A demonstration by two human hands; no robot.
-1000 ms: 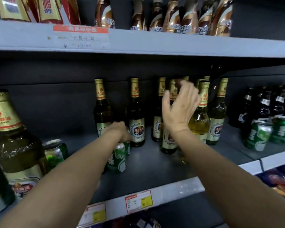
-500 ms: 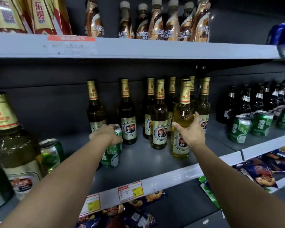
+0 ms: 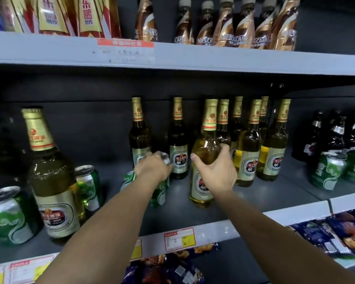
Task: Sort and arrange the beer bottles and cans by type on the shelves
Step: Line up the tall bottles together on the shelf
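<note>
Both hands are curled round drinks on the middle shelf point(image 3: 295, 212): my left hand point(image 3: 154, 168) grips a green can point(image 3: 159, 193) from above, my right hand point(image 3: 217, 171) wraps a pale beer bottle point(image 3: 205, 146) just beside it.

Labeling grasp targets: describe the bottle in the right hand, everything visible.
The clear glass beer bottle holds pale golden liquid. It has a gold foil neck with a red band and a gold-edged oval label, partly hidden. It tilts slightly left near the shelf front. The right hand wraps its shoulder from the front.
</note>
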